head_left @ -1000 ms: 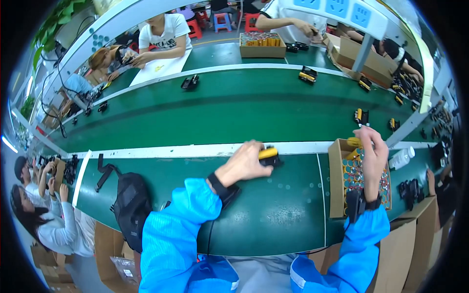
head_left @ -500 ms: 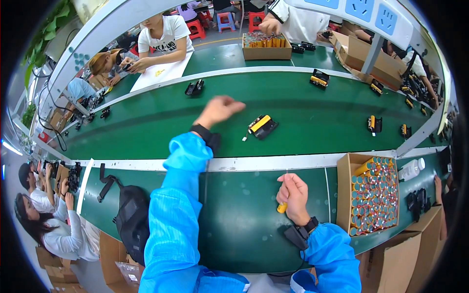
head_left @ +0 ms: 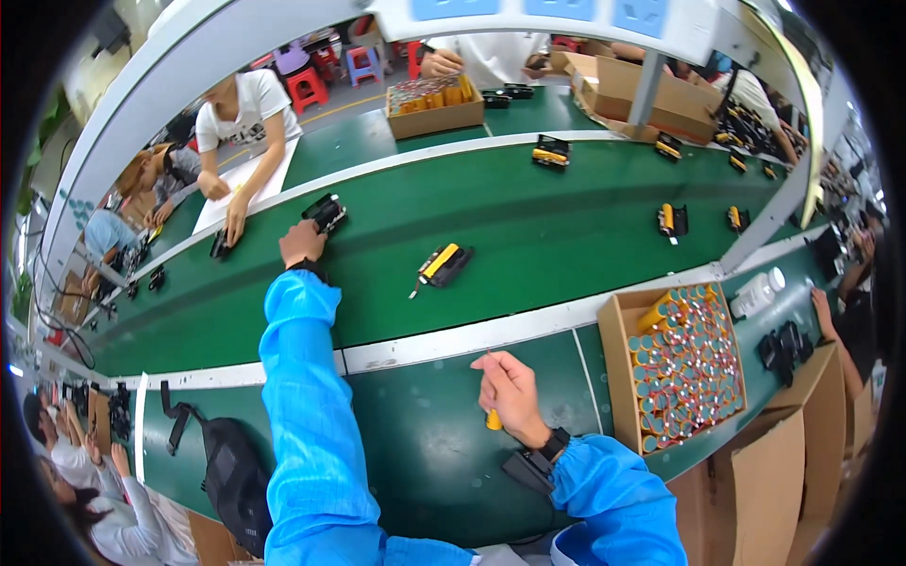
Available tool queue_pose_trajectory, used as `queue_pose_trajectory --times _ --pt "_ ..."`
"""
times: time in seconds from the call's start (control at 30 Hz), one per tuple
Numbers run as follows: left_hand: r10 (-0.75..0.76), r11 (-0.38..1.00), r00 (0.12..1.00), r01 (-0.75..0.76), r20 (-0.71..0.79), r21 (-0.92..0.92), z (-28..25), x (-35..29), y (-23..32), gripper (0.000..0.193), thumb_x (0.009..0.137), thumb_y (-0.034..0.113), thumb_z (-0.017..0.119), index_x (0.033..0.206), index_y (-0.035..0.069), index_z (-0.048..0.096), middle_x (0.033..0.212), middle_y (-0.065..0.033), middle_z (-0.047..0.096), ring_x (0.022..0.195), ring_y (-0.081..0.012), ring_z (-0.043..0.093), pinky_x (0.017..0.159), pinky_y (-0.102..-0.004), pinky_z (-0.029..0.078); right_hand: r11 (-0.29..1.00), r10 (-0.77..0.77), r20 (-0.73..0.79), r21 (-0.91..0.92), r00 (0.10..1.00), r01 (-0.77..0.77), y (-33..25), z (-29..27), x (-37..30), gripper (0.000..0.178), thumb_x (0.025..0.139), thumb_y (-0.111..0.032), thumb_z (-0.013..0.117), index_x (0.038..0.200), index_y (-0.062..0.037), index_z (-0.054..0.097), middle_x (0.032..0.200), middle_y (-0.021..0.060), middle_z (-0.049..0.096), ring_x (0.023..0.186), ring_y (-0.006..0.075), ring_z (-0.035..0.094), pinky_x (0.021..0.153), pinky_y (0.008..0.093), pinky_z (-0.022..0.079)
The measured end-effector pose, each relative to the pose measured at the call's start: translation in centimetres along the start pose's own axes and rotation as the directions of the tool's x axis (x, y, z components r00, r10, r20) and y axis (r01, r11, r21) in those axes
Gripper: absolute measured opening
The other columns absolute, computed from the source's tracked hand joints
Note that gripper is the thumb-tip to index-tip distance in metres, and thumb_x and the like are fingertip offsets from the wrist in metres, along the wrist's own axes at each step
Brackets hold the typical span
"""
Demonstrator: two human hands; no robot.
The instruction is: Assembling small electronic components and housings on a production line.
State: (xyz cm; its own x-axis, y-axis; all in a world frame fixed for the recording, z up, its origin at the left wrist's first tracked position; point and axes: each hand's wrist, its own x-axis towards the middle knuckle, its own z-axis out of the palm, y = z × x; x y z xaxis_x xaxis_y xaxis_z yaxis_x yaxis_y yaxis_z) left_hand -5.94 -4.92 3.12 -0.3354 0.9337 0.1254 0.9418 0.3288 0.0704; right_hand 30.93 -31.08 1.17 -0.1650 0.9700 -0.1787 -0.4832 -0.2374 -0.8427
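My left hand (head_left: 303, 243) reaches out over the far green surface, its fingers closed at the near edge of a black plastic battery case (head_left: 327, 213). My right hand (head_left: 511, 394) is held above the near green table in a pinch, palm turned inward. A yellow cylindrical battery (head_left: 494, 420) sticks out below its fingers; most of it is hidden by the hand. Between and beyond my hands lies another black case (head_left: 447, 266) with a yellow battery in it and a short wire end. A cardboard box (head_left: 623, 377) of upright yellow batteries with red wires stands right of my right hand.
More cases with batteries (head_left: 673, 221) lie at the far right. A white bottle (head_left: 757, 293) and black parts (head_left: 785, 353) sit beyond the box. A black bag (head_left: 236, 476) rests at left. A metal rail (head_left: 444, 345) divides the surfaces. A co-worker's hand (head_left: 236, 219) touches another case.
My left hand has gone farther out and left to the black case. My right hand keeps its pinch on the battery. The view has turned, shifting most things leftward.
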Motion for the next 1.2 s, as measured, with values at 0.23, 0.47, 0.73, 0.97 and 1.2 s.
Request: queue_pose_trajectory --times 0.23,0.47,0.73,0.97,1.2 --pt "0.411 0.897 0.905 -0.423 -0.109 -0.130 -4.5 -6.1 0.0 0.027 0.081 0.035 0.073 0.096 0.013 0.071 0.096 -0.0130 0.070 0.090 -0.0335 0.066 0.080 -0.0421 0.051 0.999 0.037 0.076 0.007 0.996 -0.038 0.2 0.2 0.7 0.023 0.104 -0.022 0.047 0.101 -0.0009 0.058 0.059 -0.0011 0.043 0.044 0.0070 0.038 0.043 0.0240 0.034" --pt "0.828 0.480 0.559 -0.675 0.035 -0.560 -10.5 -19.2 4.3 0.022 0.076 0.014 0.078 0.093 0.005 0.068 0.102 -0.0155 0.069 0.086 -0.0377 0.065 0.079 -0.0409 0.051 0.998 -0.058 0.088 0.002 0.994 0.058 -2.1 -1.3 0.8 0.023 0.104 -0.021 0.047 0.102 -0.0006 0.058 0.063 0.0008 0.051 0.047 0.0071 0.042 0.044 0.0225 0.035" --pt "0.964 0.170 0.257 -0.786 -0.064 -0.595 -8.4 -25.2 8.1 0.016 0.084 0.008 0.069 0.100 0.005 0.067 0.106 -0.0164 0.068 0.090 -0.0389 0.066 0.078 -0.0427 0.053 0.873 -0.294 0.185 -0.347 0.938 0.342 -3.7 -2.4 0.6 0.020 0.101 -0.015 0.051 0.109 0.0008 0.059 0.086 0.0096 0.070 0.056 0.0060 0.051 0.049 0.0201 0.041" --pt "0.348 0.907 0.916 -0.276 0.199 -0.318 -7.6 -33.3 13.1 0.041 0.089 0.022 0.065 0.114 -0.009 0.056 0.100 -0.0274 0.065 0.086 -0.0454 0.065 0.078 -0.0485 0.053 0.632 -0.447 0.269 -0.580 0.853 0.514 -3.5 -3.0 0.0 0.018 0.100 -0.014 0.053 0.107 0.0015 0.060 0.087 0.0085 0.072 0.057 0.0058 0.054 0.053 0.0202 0.044" --pt "0.537 0.768 0.842 -0.468 0.041 -0.438 -4.3 -34.0 12.3 0.058 0.085 0.023 0.068 0.119 -0.017 0.044 0.104 -0.0287 0.057 0.095 -0.0432 0.061 0.080 -0.0478 0.052 0.494 -0.438 0.328 -0.691 0.837 0.528 -3.7 -1.8 -1.2 0.018 0.100 -0.013 0.054 0.100 0.0031 0.060 0.077 0.0055 0.068 0.057 0.0086 0.059 0.056 0.0217 0.047"
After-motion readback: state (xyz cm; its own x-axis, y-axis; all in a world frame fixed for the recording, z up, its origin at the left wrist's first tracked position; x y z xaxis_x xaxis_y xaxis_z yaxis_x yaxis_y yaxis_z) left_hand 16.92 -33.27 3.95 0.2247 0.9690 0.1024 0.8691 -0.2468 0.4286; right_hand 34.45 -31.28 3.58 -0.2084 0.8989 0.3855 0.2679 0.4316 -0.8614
